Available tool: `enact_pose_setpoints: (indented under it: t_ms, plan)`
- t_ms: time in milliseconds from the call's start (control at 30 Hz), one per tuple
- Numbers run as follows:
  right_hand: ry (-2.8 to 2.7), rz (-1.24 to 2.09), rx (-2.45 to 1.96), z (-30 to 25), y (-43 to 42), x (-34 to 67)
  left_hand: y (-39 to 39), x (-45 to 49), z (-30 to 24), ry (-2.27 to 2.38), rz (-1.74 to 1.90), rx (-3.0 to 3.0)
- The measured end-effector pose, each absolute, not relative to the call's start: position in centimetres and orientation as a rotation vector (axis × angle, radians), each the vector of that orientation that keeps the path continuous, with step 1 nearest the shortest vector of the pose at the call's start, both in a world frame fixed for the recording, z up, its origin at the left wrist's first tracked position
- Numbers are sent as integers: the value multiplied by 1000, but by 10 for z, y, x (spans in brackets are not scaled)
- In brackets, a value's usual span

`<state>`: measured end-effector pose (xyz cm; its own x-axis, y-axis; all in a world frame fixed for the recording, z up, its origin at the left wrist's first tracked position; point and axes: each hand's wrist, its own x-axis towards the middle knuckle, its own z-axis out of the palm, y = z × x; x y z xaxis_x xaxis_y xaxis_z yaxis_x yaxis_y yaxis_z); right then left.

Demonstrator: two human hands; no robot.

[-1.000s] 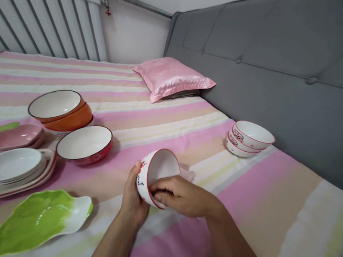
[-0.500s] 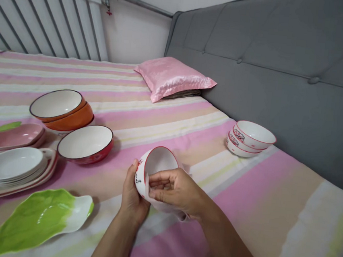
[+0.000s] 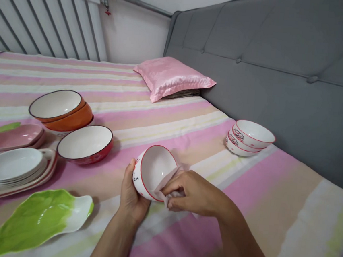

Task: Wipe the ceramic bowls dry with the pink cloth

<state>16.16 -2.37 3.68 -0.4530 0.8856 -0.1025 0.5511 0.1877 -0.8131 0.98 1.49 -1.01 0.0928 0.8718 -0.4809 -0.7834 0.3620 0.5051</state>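
A white bowl [image 3: 157, 165] with a red rim and a dark and red pattern is held tilted above the bed, its inside turned up toward me. My left hand [image 3: 133, 195] is closed around its lower left side, thumb along the outer wall. In my right hand [image 3: 189, 195] a thin whitish tissue [image 3: 166, 180] is pinched and pressed over the bowl's right rim, partly inside it. The fingers hide some of the tissue.
At left stand stacked orange bowls [image 3: 67, 120], a red bowl [image 3: 104, 150], pink dishes [image 3: 14, 137], stacked white plates [image 3: 13, 165] and a green leaf-shaped dish [image 3: 40, 219]. Stacked red-rimmed bowls [image 3: 249, 140] sit right, by the grey headboard [image 3: 268, 93]. A pink pillow [image 3: 176, 78] lies behind.
My right hand has shifted right and slightly down along the rim with the tissue, uncovering more of the bowl's inside. The bowl has tilted slightly in my left hand.
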Motion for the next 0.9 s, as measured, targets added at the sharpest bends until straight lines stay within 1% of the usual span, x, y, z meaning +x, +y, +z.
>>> enact_pose_setpoints:
  t_ms: [133,267,433,500,600,700,800,900]
  plan:
    - [-2044,1106,-1223,40,-23,164,16,9,-11,784,1292,98]
    - [-1822,1054,-1319,34,-18,159,16,9,-11,751,1327,85]
    - [-1663,592,-1552,11,-5,151,14,12,-11,749,1439,110]
    - [-1536,505,-1659,4,-2,147,13,13,-10,748,1509,137]
    - [-1400,567,-1755,0,-1,142,12,15,-11,747,1634,197]
    - [-1429,715,-1776,2,-3,139,9,17,-13,751,1717,264]
    - [-1486,796,-1801,3,-3,138,5,18,-17,768,1684,323]
    - [-1484,780,-1801,4,-3,136,2,18,-18,782,1654,368]
